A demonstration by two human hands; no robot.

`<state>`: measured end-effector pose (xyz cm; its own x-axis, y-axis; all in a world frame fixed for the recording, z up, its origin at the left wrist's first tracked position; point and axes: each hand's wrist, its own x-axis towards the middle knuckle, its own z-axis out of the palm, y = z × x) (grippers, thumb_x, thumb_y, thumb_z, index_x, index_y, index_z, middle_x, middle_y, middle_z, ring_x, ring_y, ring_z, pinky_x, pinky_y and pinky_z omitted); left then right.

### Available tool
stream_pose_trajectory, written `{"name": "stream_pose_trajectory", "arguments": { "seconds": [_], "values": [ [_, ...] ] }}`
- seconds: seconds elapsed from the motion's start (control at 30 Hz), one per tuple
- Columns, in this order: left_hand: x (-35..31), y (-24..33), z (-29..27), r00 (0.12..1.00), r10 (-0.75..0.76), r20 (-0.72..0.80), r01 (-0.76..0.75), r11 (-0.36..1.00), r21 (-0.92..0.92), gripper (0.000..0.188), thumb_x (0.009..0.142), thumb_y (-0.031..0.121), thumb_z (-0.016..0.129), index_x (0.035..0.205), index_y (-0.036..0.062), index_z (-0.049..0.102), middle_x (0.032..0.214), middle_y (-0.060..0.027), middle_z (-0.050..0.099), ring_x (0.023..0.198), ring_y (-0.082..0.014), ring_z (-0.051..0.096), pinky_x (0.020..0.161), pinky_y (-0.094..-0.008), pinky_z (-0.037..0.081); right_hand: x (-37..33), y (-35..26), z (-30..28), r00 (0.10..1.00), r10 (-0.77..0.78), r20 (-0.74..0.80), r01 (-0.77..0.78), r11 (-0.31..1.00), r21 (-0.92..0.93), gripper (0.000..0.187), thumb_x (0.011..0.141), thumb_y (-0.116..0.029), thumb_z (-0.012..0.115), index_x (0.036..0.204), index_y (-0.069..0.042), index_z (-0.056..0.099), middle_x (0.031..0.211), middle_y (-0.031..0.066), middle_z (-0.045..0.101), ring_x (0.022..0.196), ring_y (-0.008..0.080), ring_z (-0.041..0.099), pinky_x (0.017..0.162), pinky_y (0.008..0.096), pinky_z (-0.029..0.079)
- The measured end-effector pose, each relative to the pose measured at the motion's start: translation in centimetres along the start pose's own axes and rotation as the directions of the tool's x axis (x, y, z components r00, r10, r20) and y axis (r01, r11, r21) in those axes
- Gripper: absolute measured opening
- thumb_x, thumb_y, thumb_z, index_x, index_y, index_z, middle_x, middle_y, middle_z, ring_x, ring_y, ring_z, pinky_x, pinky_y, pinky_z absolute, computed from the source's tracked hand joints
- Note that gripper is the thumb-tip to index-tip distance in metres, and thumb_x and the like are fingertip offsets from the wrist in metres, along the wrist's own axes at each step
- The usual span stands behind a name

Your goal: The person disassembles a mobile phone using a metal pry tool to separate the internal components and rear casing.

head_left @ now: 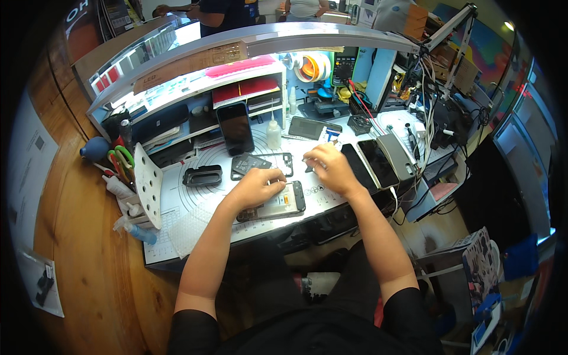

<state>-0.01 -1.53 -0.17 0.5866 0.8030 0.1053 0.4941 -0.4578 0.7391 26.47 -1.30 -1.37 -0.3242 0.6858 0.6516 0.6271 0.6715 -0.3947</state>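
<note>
An opened phone (pixel 278 204) lies on the white work mat with its inside showing. My left hand (pixel 258 188) covers its upper left part, fingers bent against it. To the right, my right hand (pixel 332 168) is raised over the mat with thumb and fingers pinched together. A small dark bit shows under those fingertips, too small to name. Just beyond my left hand lie a dark flat phone part (pixel 249 163) and a black phone frame (pixel 288 165). On the left sits a black hollow case-like piece (pixel 202 175).
A dark phone (pixel 235 130) leans against the shelf beside a dropper bottle (pixel 273 135). More phones (pixel 378 163) lie right of my right hand, with a white cable (pixel 394 198). A holder with green-handled scissors (pixel 122 163) stands left. Behind are a multimeter (pixel 344 66) and tangled cables.
</note>
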Motion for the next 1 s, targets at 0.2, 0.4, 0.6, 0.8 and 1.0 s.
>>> {"name": "stream_pose_trajectory", "arguments": {
  "seconds": [0.2, 0.4, 0.6, 0.8, 1.0],
  "values": [
    [0.1, 0.5, 0.8, 0.98, 0.194, -0.053, -0.185, 0.973, 0.134, 0.018, 0.093, 0.019, 0.07, 0.1, 0.0028, 0.076, 0.095, -0.0161, 0.075, 0.088, -0.0315, 0.072, 0.079, -0.0397, 0.055, -0.2, 10.0, -7.5, 0.842, 0.269, -0.468, -0.414, 0.878, -0.239, 0.014, 0.091, -0.008, 0.068, 0.1, -0.001, 0.076, 0.102, 0.0205, 0.074, 0.099, 0.0394, 0.068, 0.09, 0.0471, 0.053],
    [-0.3, 0.7, 0.6, 0.979, 0.19, -0.072, -0.161, 0.941, 0.298, 0.016, 0.09, 0.022, 0.072, 0.095, 0.0071, 0.077, 0.096, -0.0099, 0.074, 0.092, -0.0324, 0.07, 0.083, -0.0433, 0.054, -4.0, 18.6, -14.9, 0.681, 0.558, -0.475, -0.695, 0.288, -0.658, 0.031, 0.09, -0.026, 0.068, 0.107, -0.002, 0.077, 0.107, 0.0215, 0.076, 0.108, 0.0441, 0.069, 0.096, 0.0554, 0.052],
    [-0.2, 0.3, 1.0, 0.958, 0.263, -0.111, -0.213, 0.918, 0.335, 0.014, 0.089, 0.021, 0.074, 0.092, 0.0091, 0.078, 0.089, -0.0071, 0.073, 0.089, -0.0293, 0.069, 0.08, -0.0423, 0.055, -6.5, 20.5, -16.5, 0.665, 0.659, -0.352, -0.683, 0.346, -0.643, 0.041, 0.098, -0.037, 0.066, 0.119, -0.002, 0.074, 0.117, 0.025, 0.073, 0.114, 0.0456, 0.067, 0.097, 0.0535, 0.051],
    [-0.4, 0.4, 0.7, 0.956, 0.272, -0.111, -0.212, 0.901, 0.379, 0.011, 0.085, 0.019, 0.076, 0.087, 0.0089, 0.078, 0.087, -0.0065, 0.073, 0.084, -0.0279, 0.07, 0.075, -0.0403, 0.055, -5.1, 14.7, -15.1, 0.856, 0.252, -0.451, -0.482, 0.704, -0.521, 0.03, 0.104, -0.017, 0.062, 0.129, 0.001, 0.065, 0.121, 0.0207, 0.066, 0.112, 0.0412, 0.064, 0.097, 0.0469, 0.051],
    [-0.4, 0.8, 0.7, 0.966, 0.24, -0.095, -0.196, 0.921, 0.337, 0.009, 0.083, 0.016, 0.075, 0.086, 0.0074, 0.077, 0.086, -0.0068, 0.074, 0.083, -0.0273, 0.071, 0.074, -0.0393, 0.056, -2.6, 2.4, -12.3, 0.859, 0.09, -0.503, -0.252, 0.931, -0.263, 0.024, 0.107, -0.013, 0.059, 0.125, 0.002, 0.065, 0.111, 0.0169, 0.068, 0.102, 0.0331, 0.066, 0.092, 0.0394, 0.051]
  ]
}}
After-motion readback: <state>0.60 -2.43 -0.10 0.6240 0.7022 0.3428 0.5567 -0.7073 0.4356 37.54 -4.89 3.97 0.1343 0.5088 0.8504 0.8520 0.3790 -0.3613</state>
